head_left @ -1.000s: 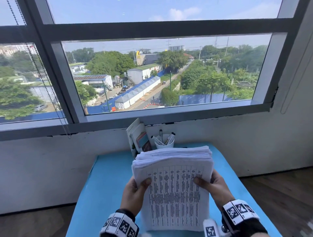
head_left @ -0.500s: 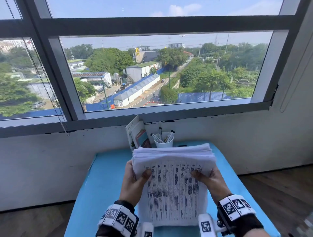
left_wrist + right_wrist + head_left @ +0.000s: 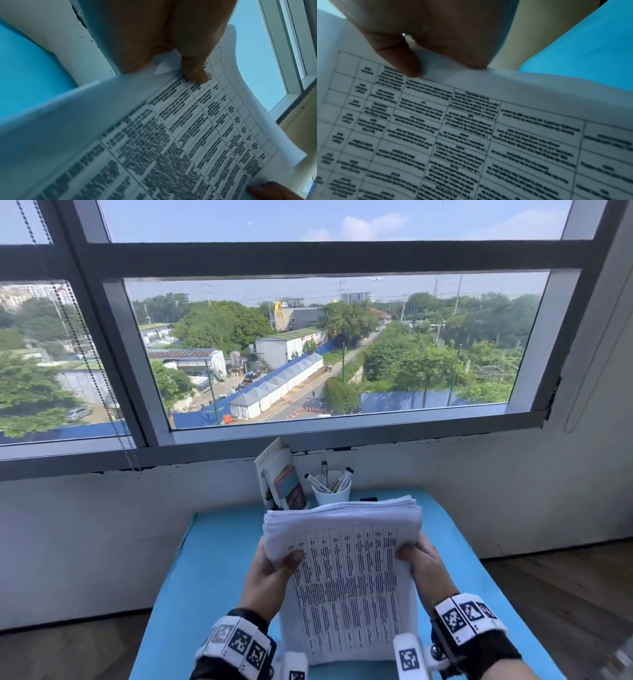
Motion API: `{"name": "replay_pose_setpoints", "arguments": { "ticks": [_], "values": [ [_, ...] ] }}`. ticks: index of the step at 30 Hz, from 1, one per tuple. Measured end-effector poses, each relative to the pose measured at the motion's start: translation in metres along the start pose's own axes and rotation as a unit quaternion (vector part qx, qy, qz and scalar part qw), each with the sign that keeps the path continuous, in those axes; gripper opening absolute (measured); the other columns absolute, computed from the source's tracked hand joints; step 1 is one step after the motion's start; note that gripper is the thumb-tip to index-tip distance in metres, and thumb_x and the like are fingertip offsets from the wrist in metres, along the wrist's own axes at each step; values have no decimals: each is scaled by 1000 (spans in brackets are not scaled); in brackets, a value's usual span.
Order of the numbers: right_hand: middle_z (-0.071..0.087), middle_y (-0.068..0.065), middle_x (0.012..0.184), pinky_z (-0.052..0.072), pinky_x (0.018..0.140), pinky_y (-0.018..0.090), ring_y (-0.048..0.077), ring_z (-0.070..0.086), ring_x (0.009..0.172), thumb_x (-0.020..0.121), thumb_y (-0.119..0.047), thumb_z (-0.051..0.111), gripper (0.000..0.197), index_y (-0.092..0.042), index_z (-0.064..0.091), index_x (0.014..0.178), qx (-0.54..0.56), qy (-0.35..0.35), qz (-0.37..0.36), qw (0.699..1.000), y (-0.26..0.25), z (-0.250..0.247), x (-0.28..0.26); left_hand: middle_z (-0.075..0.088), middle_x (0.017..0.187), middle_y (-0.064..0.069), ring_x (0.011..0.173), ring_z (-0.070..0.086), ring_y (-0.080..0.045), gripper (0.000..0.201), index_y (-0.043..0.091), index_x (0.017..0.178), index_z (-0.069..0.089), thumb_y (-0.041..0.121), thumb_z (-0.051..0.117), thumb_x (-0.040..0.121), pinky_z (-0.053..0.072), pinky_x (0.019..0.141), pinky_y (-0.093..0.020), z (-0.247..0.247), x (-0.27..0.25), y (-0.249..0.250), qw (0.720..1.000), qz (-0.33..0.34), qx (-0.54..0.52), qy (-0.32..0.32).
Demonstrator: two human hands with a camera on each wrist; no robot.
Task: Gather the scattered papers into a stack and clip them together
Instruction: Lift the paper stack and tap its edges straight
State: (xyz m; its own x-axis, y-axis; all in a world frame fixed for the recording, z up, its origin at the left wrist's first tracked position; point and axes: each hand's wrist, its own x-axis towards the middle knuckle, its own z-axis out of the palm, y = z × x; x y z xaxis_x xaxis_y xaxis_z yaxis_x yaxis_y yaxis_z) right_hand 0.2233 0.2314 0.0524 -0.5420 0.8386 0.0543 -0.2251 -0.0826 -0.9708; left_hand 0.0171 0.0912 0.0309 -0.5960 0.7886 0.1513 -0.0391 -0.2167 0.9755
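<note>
A thick stack of printed papers stands on its lower edge on the blue table, tilted toward me, a table of text on the front sheet. My left hand grips its left side with the thumb on the front sheet. My right hand grips the right side the same way. The left wrist view has the thumb pressing the papers. In the right wrist view the thumb lies on the papers. A small black object, maybe a clip, peeks out behind the stack's top edge.
A white cup holding markers and some leaning booklets stand at the table's far edge against the wall under a large window. Wooden floor lies to the right of the table.
Both hands kept their hold while the stack's top edges drew closer together. The view has shifted slightly.
</note>
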Motion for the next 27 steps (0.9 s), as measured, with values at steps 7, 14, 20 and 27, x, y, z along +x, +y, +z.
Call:
{"name": "replay_pose_setpoints", "arguments": {
  "ticks": [7,14,20,27],
  "values": [
    [73,2,82,54,61,20,19,68,79,70,0,67,33,-8,57,100,-8,-11,13,1000,13,-9,0,69,106,-11,101,65,-30,33,12,114,54,-3,62,85,54,87,-43,0,-2,-12,999,-23,44,-9],
    [74,4,88,56,70,24,19,67,86,38,-27,90,77,-9,56,105,-22,-13,16,1000,10,-18,0,68,106,-6,99,65,-20,55,20,112,53,40,74,64,54,81,-33,6,-1,-2,1000,6,18,-10],
    [71,7,91,57,73,30,22,67,85,68,3,69,42,-11,56,106,-14,-6,-5,1000,0,-5,-1,67,103,-5,93,66,-17,26,22,111,53,19,64,87,56,73,-26,12,-2,5,1000,18,-2,-17],
    [64,15,94,51,77,41,28,61,87,60,-9,53,50,-10,55,110,-28,37,6,999,-4,0,-1,70,103,-4,99,66,-22,83,21,111,56,66,80,45,55,79,-30,12,0,0,999,27,-34,-15]
  ]
}}
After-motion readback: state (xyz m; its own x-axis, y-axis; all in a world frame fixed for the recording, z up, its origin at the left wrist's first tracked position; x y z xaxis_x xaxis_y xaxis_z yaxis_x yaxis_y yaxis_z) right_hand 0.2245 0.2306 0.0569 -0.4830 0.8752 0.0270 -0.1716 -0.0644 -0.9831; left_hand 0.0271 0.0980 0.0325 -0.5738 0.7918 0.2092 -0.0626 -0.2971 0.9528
